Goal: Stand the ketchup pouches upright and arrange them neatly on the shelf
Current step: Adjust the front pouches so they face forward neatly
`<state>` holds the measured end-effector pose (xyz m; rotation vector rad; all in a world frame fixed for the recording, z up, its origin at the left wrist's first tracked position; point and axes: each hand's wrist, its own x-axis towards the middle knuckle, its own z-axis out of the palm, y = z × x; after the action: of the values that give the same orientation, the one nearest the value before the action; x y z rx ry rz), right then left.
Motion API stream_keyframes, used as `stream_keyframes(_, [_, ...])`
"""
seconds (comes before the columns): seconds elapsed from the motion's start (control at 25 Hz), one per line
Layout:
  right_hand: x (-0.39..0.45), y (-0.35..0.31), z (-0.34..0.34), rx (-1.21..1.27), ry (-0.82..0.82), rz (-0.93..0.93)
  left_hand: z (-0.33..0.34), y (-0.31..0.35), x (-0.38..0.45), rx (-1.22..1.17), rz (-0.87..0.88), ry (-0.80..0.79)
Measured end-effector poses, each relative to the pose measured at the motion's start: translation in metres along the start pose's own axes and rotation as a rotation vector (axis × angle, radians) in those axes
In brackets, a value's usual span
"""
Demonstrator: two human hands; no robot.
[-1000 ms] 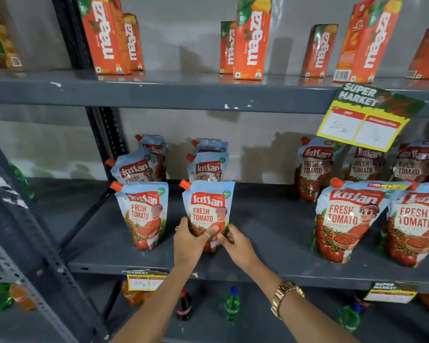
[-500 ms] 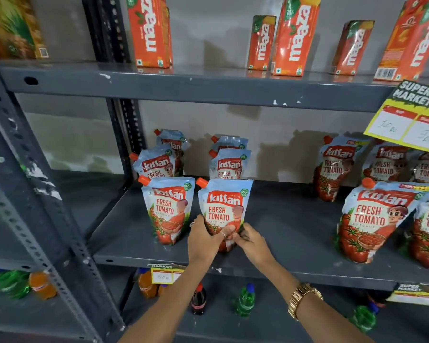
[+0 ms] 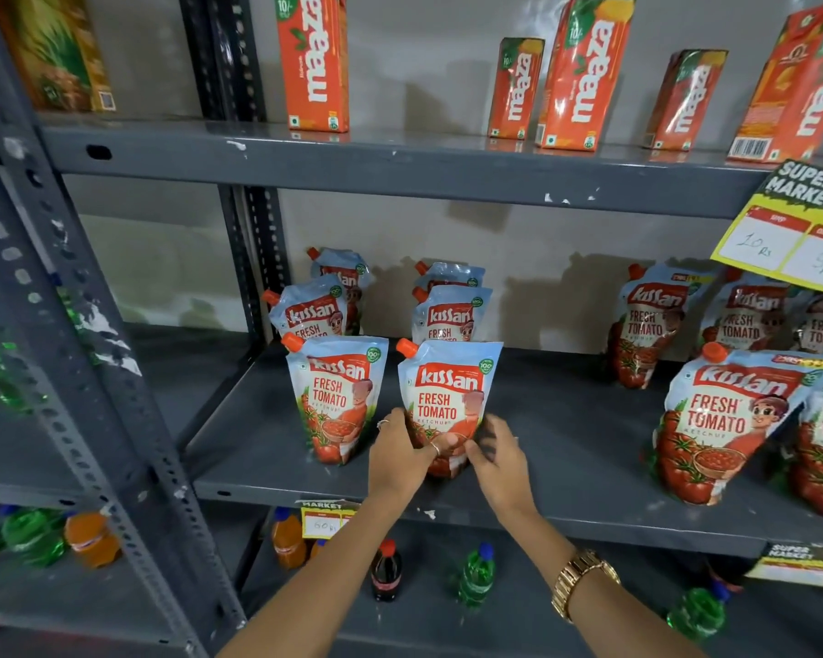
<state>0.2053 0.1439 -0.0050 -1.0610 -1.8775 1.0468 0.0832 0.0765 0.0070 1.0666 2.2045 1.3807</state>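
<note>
Grey metal shelving fills the head view, with juice cartons (image 3: 585,73) on the upper level and soft-drink bottles (image 3: 476,574) below. On the middle shelf (image 3: 566,420), the front ketchup pouch (image 3: 450,401) stands upright beside its neighbour pouch (image 3: 336,396), with two more rows behind. The left hand (image 3: 400,455) cups the pouch's lower left edge, thumb across its front. The right hand (image 3: 497,460), which half a second ago pinched the base, has now come off it, fingers spread and released just beside the lower right corner; it looks blurred, so it is probably moving away. That suggests this pouch is judged steady and nearly done. The bigger pouches at right (image 3: 728,420) lean and overlap, and likely need straightening next.
</note>
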Motion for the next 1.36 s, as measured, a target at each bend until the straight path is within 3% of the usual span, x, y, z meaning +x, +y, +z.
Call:
stream_keyframes(0.12, [-0.008,-0.013,0.000,-0.107,0.256,-0.151,-0.019,-0.011,-0.002,-0.050,0.039,0.078])
stream_keyframes(0.24, [-0.010,-0.029,0.009,-0.161,0.308,-0.196,-0.040,-0.018,-0.003,-0.031,0.065,0.211])
stream_keyframes(0.44, [-0.015,-0.045,0.036,-0.248,0.175,-0.345,-0.066,-0.036,0.002,0.035,0.040,0.373])
stream_keyframes(0.68, [-0.010,-0.058,0.071,-0.295,0.006,-0.374,-0.093,-0.049,0.019,-0.078,-0.018,0.331])
stream_keyframes(0.92, [-0.006,-0.073,0.105,-0.182,-0.287,-0.107,-0.102,-0.061,0.028,-0.171,-0.080,0.237])
stream_keyframes(1.36, [-0.005,-0.081,0.145,-0.138,-0.357,-0.058,-0.139,-0.083,0.034,-0.056,-0.096,0.307])
